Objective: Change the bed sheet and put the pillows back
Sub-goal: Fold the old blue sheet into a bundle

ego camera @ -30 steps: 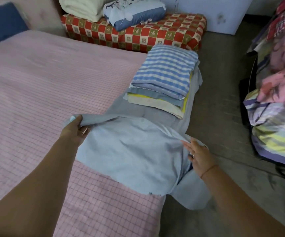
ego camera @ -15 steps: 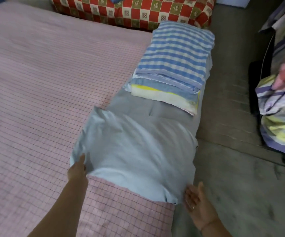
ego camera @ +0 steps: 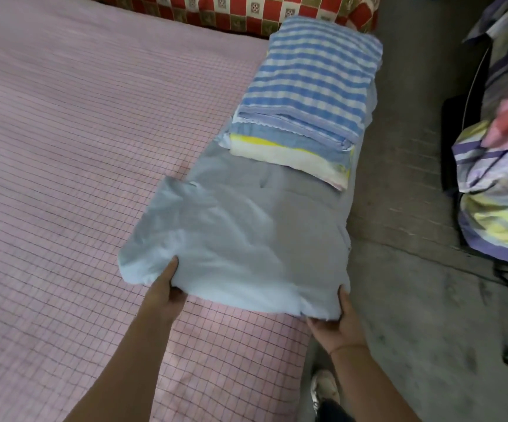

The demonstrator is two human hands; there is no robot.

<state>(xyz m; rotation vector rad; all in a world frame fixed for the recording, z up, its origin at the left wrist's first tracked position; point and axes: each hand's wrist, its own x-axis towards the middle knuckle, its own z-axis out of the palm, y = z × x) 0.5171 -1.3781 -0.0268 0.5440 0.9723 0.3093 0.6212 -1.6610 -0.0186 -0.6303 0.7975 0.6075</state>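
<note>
The bed [ego camera: 79, 147] fills the left of the room, its pink checked cover running out of sight at the top, left and bottom, with bare grey floor [ego camera: 414, 269] to the right of it. Along the bed's right edge lies a folded pale blue sheet [ego camera: 240, 239], its right side hanging a little over that edge. On the far end of the sheet sits a stack of folded linen: a blue-and-white striped cloth [ego camera: 310, 80] on top and a yellow-and-white piece [ego camera: 292, 156] sticking out beneath it; the layers between are hard to separate. Behind the stack, a red checked cushion [ego camera: 246, 10] is cut off by the top of the view. 2 hands grip the sheet's near edge. The left hand [ego camera: 165, 292] has its thumb [ego camera: 173, 264] on top and its fingers tucked under the fold, hidden. The right hand [ego camera: 338, 322] clamps the corner at the bed's edge the same way, with only its thumb [ego camera: 342, 298] showing above. Across the floor, a blurred heap of striped and flowered bedding [ego camera: 499, 193] is cropped at the right. 1 pale shoe [ego camera: 322, 388] shows below the right arm.
</note>
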